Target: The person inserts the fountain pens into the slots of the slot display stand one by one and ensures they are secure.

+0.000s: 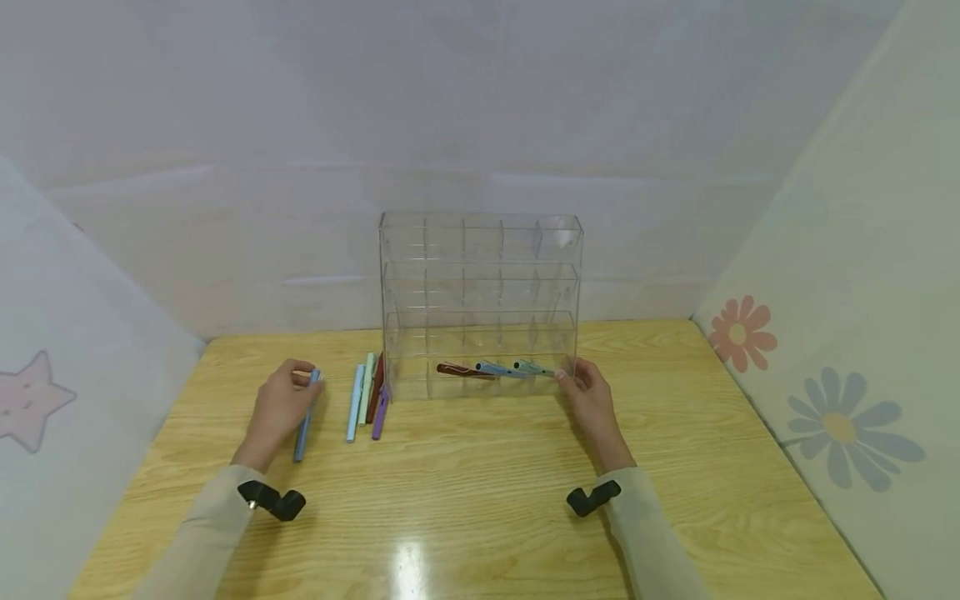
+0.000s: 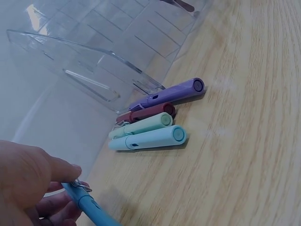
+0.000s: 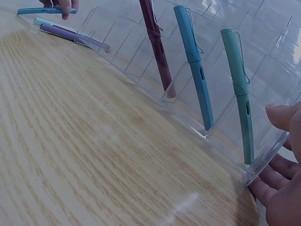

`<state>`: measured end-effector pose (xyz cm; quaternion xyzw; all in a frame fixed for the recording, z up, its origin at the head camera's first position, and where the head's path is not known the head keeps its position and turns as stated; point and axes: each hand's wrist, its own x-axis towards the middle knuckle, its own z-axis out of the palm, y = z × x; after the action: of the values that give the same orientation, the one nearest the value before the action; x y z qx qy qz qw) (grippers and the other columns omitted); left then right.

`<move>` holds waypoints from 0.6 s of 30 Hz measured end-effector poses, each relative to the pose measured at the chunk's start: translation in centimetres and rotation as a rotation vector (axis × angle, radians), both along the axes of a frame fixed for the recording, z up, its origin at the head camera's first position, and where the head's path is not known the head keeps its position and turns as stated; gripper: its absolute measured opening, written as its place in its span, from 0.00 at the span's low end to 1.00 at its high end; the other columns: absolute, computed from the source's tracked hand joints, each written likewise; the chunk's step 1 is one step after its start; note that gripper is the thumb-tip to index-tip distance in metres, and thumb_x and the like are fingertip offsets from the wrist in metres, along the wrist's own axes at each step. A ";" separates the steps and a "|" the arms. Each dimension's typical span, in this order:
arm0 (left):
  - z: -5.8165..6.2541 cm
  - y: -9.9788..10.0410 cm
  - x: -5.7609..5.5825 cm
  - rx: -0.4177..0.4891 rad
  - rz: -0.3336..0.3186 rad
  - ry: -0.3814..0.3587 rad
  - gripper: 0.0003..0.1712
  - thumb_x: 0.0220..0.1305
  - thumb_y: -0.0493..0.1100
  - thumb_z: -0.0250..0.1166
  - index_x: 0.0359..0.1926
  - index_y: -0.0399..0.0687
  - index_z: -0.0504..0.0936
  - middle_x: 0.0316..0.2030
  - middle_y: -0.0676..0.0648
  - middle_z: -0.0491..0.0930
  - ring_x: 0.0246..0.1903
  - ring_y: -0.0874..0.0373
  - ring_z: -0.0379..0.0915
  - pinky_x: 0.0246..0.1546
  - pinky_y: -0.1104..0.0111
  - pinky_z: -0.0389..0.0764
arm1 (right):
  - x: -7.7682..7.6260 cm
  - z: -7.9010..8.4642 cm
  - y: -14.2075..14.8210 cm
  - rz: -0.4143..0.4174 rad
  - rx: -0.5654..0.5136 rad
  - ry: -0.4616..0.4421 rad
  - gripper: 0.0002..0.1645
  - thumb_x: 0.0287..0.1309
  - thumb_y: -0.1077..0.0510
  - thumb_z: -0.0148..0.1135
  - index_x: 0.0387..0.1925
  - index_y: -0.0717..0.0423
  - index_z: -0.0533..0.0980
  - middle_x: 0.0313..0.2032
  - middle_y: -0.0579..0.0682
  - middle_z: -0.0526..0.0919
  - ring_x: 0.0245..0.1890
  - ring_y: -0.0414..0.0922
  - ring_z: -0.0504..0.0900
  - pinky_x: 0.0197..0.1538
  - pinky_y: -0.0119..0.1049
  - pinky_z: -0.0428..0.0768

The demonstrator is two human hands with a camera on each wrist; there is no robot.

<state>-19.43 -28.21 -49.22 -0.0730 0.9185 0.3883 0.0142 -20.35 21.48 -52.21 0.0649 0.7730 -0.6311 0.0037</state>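
Note:
My left hand (image 1: 279, 408) pinches a blue pen (image 1: 303, 433) near its clip end, at the left of the table. My right hand (image 1: 595, 408) grips the lower right side of a clear plastic organizer (image 1: 482, 312), with the thumb on one face and fingers on the other in the right wrist view. Three pens lean in its bottom row: dark red (image 3: 157, 49), blue (image 3: 194, 66) and green (image 3: 238, 94). Beside the organizer's left side lie a light blue pen (image 2: 155, 138), a light green pen (image 2: 146, 125), a dark red pen (image 2: 150, 112) and a purple pen (image 2: 174, 93).
The organizer has several tiers of divided compartments and stands upright on the wooden table (image 1: 450, 492). Behind it rises a pale wall (image 1: 480, 100). Side panels with a star (image 1: 33, 400) and flowers (image 1: 742, 333) flank the table.

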 end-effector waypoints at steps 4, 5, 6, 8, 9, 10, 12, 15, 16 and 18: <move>0.5 0.2 0.3 0.003 0.007 0.023 0.29 0.83 0.53 0.56 0.71 0.35 0.70 0.59 0.28 0.79 0.51 0.36 0.83 0.35 0.63 0.82 | -0.1 -0.1 0.0 -0.002 -0.003 0.005 0.34 0.79 0.49 0.61 0.76 0.60 0.64 0.77 0.62 0.69 0.80 0.61 0.66 0.80 0.58 0.68; 0.6 0.3 0.4 0.007 0.009 0.030 0.29 0.83 0.53 0.56 0.71 0.36 0.70 0.59 0.28 0.79 0.50 0.37 0.83 0.35 0.63 0.81 | -0.1 -0.1 0.1 0.000 -0.006 0.004 0.35 0.79 0.49 0.61 0.76 0.60 0.64 0.77 0.62 0.69 0.80 0.61 0.66 0.80 0.58 0.68; 0.8 0.4 0.5 0.009 0.010 0.036 0.30 0.83 0.54 0.56 0.71 0.36 0.70 0.59 0.28 0.80 0.50 0.37 0.82 0.34 0.63 0.81 | -0.1 -0.1 0.1 -0.001 -0.012 0.002 0.35 0.79 0.49 0.61 0.76 0.60 0.64 0.77 0.62 0.69 0.80 0.61 0.66 0.80 0.58 0.68; 1.1 0.4 0.6 0.018 0.012 0.053 0.30 0.83 0.55 0.55 0.71 0.37 0.70 0.59 0.28 0.80 0.50 0.38 0.82 0.34 0.64 0.80 | -0.1 0.0 0.0 0.001 -0.017 0.000 0.35 0.79 0.49 0.61 0.77 0.60 0.64 0.77 0.61 0.69 0.80 0.60 0.66 0.80 0.57 0.68; 1.2 0.5 0.6 0.019 0.012 0.062 0.31 0.83 0.56 0.55 0.71 0.37 0.70 0.59 0.29 0.80 0.50 0.38 0.81 0.34 0.64 0.80 | 0.0 0.0 0.0 0.002 -0.015 0.000 0.35 0.79 0.49 0.61 0.77 0.60 0.64 0.77 0.62 0.69 0.80 0.60 0.66 0.80 0.58 0.68; 1.4 0.5 0.7 0.023 0.014 0.071 0.31 0.83 0.56 0.56 0.70 0.37 0.70 0.59 0.29 0.80 0.50 0.38 0.81 0.35 0.64 0.80 | 0.0 0.0 0.0 0.003 -0.019 -0.001 0.35 0.79 0.49 0.61 0.77 0.60 0.64 0.77 0.62 0.69 0.80 0.60 0.66 0.80 0.58 0.68; 1.7 0.5 0.7 0.023 0.017 0.088 0.30 0.82 0.56 0.57 0.69 0.38 0.71 0.58 0.30 0.80 0.51 0.38 0.80 0.36 0.64 0.80 | 0.1 0.2 0.0 0.005 -0.021 0.002 0.35 0.79 0.50 0.61 0.77 0.60 0.64 0.77 0.62 0.68 0.80 0.61 0.66 0.80 0.58 0.68; 2.3 0.6 0.7 0.013 0.023 0.110 0.28 0.82 0.55 0.59 0.68 0.38 0.71 0.58 0.31 0.81 0.51 0.38 0.80 0.37 0.63 0.80 | 0.1 0.3 0.0 0.007 -0.027 -0.001 0.35 0.79 0.51 0.60 0.77 0.61 0.63 0.77 0.63 0.68 0.79 0.61 0.67 0.80 0.58 0.68; 2.5 0.6 0.7 0.011 0.023 0.114 0.28 0.82 0.54 0.59 0.68 0.38 0.72 0.58 0.31 0.80 0.52 0.37 0.80 0.37 0.62 0.81 | 0.1 0.3 0.0 0.008 -0.032 -0.005 0.35 0.79 0.51 0.60 0.77 0.61 0.63 0.77 0.63 0.68 0.79 0.61 0.67 0.80 0.58 0.68; 2.8 0.7 0.8 0.004 0.021 0.121 0.28 0.81 0.55 0.59 0.67 0.38 0.72 0.57 0.31 0.81 0.52 0.37 0.80 0.37 0.61 0.81 | 0.1 0.4 0.0 0.012 -0.035 -0.013 0.35 0.79 0.52 0.60 0.78 0.61 0.63 0.78 0.64 0.67 0.80 0.62 0.66 0.80 0.58 0.67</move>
<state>-18.60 -27.49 -46.45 -0.0588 0.9161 0.3940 -0.0454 -20.26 21.49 -51.81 0.0644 0.7620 -0.6442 0.0139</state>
